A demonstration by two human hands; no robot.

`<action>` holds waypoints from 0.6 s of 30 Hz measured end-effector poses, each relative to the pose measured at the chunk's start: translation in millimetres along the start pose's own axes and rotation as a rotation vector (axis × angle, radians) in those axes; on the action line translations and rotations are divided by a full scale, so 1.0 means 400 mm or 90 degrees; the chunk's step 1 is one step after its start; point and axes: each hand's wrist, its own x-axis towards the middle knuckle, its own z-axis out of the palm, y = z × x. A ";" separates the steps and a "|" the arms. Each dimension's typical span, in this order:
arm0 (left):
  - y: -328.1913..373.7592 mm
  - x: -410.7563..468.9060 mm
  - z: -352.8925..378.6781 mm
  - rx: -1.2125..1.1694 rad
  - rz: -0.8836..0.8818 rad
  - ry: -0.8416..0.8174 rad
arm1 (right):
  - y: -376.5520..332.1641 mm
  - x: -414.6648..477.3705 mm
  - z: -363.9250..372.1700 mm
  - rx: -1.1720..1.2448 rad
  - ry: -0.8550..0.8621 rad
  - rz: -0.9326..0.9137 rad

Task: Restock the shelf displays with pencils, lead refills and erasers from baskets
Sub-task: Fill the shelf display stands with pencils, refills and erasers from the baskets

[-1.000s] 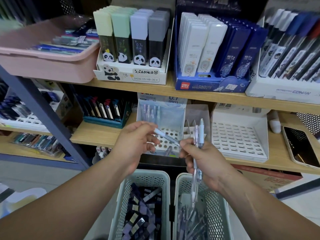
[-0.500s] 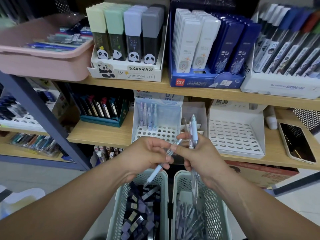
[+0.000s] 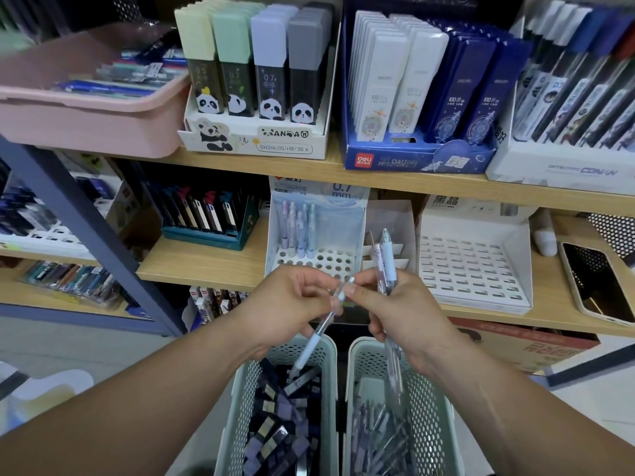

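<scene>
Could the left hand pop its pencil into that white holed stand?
Probably yes: the stand sits just beyond the left hand, front holes empty, though the right hand also touches the pencil.

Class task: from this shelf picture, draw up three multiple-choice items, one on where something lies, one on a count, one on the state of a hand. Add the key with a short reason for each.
1. Where does the phone lie?
A. on the floor
B. on the lower shelf, right of the white slotted tray
C. hung on a hook

2. How many colour columns of cases stand in the panda display box?
A. two
B. four
C. seven

3. What is the left hand doing?
A. hanging empty
B. lying flat on that shelf
C. gripping one pencil, tip down

Key:
1 B, the phone lies at the shelf's right end, beyond the tray.
2 B, the columns are yellow, green, lilac and grey.
3 C, its fingers curl round the pencil's barrel.
</scene>
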 end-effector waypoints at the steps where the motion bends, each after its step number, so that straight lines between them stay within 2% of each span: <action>1: -0.001 0.004 -0.007 0.018 0.001 0.015 | 0.001 0.002 -0.003 0.005 0.010 0.004; 5: 0.005 0.021 -0.048 0.004 0.033 0.183 | -0.004 0.013 -0.032 0.035 0.048 0.019; 8: 0.027 0.033 -0.073 -0.086 0.102 0.291 | -0.003 0.017 -0.053 0.026 0.062 0.026; 14: 0.052 0.083 -0.070 -0.098 0.203 0.427 | 0.007 0.021 -0.072 0.008 0.072 0.016; 18: 0.035 0.112 -0.048 -0.061 0.220 0.463 | 0.014 0.027 -0.081 0.019 0.069 0.012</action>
